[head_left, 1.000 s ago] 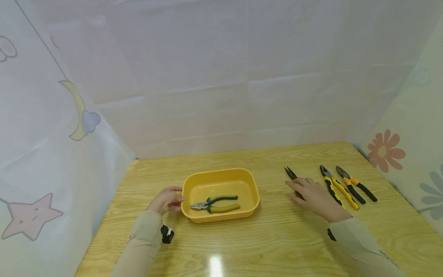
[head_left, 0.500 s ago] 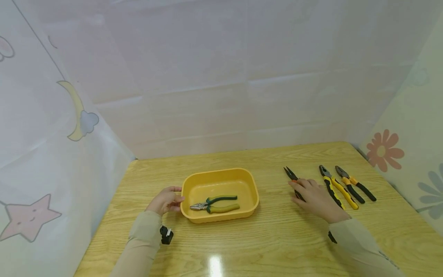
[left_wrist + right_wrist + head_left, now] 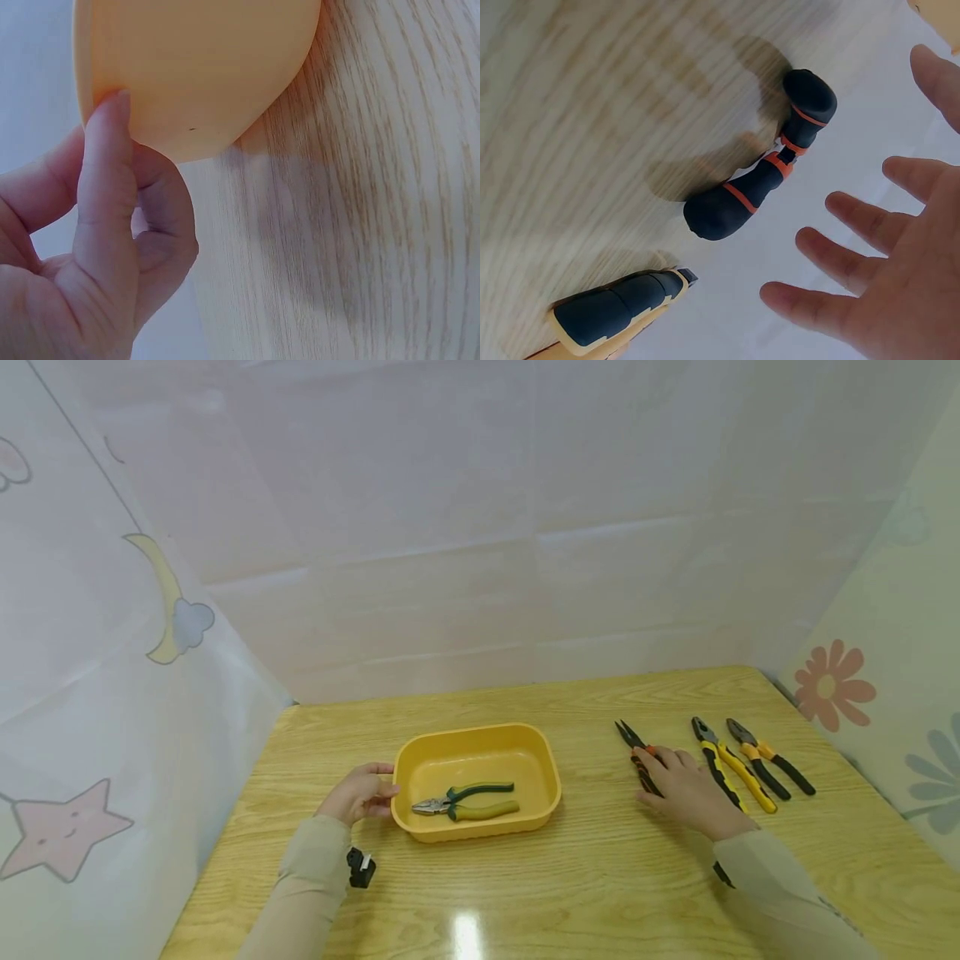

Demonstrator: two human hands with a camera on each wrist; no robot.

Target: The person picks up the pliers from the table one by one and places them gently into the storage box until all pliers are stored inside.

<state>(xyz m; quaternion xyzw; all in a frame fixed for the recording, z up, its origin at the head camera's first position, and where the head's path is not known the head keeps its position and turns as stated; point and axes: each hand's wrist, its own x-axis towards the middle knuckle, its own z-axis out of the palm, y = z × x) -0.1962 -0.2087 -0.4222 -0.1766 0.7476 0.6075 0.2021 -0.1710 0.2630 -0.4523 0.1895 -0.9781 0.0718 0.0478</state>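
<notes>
My left hand (image 3: pixel 358 795) pinches the left end of a yellow plastic basin (image 3: pixel 487 836); in the left wrist view the thumb lies against the basin's wall near its rim. Inside the basin lie combination pliers (image 3: pixel 485 812) with green handles. Over on the right, my right hand (image 3: pixel 681 795) hovers above long-nose pliers (image 3: pixel 630 735), hiding part of their handles in the head view. From the right wrist, those black-and-orange handles (image 3: pixel 724 210) stand spread apart, and the hand's fingers are spread too, with a gap between them and the tool.
Right of that hand lie yellow-and-black pliers (image 3: pixel 744 777) and, beyond them, orange-and-black pliers (image 3: pixel 750 750). Everything rests on a wooden table (image 3: pixel 585 893). A pale printed cloth (image 3: pixel 420 568) hangs behind and at both sides.
My right hand has shifted slightly to the right, and more of the long-nose pliers' orange-marked handles shows. The left hand and the basin stay put.
</notes>
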